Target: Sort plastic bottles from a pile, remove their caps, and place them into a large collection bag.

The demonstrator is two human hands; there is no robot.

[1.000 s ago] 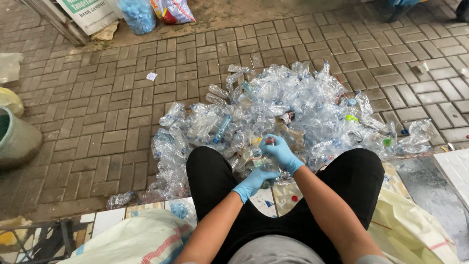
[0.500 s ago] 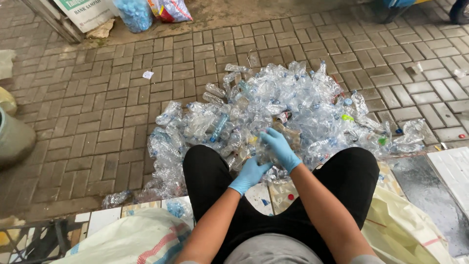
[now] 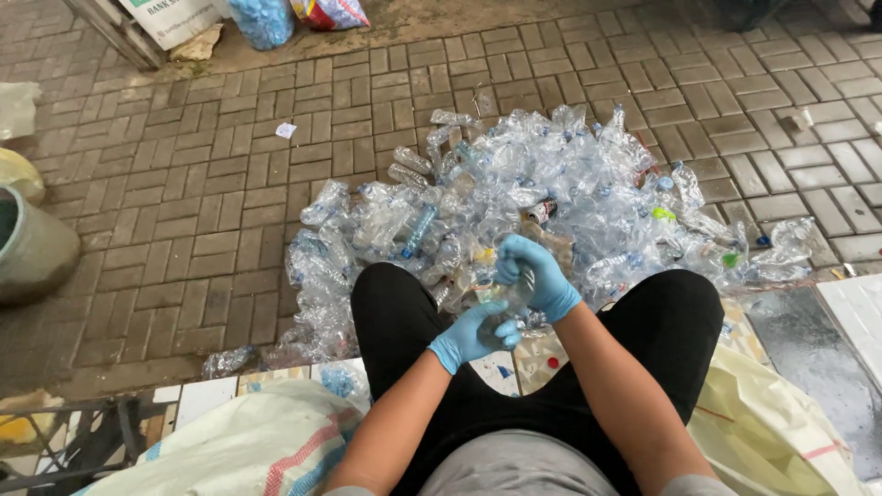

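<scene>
Blue-gloved, both your hands close on one crumpled clear bottle (image 3: 508,298) between your knees. Your right hand (image 3: 537,276) wraps its upper end, fingers curled shut around it; your left hand (image 3: 470,335) grips the lower end from beneath, thumb up. Just beyond the right hand spreads a pile of crushed clear plastic bottles (image 3: 514,197) on the brick paving (image 3: 211,202). Left of your left hand, near your thigh, lies a white woven sack (image 3: 248,441). Right of your right arm, a pale yellow sack (image 3: 772,422). Far left, well apart, a grey-green pot (image 3: 37,248).
</scene>
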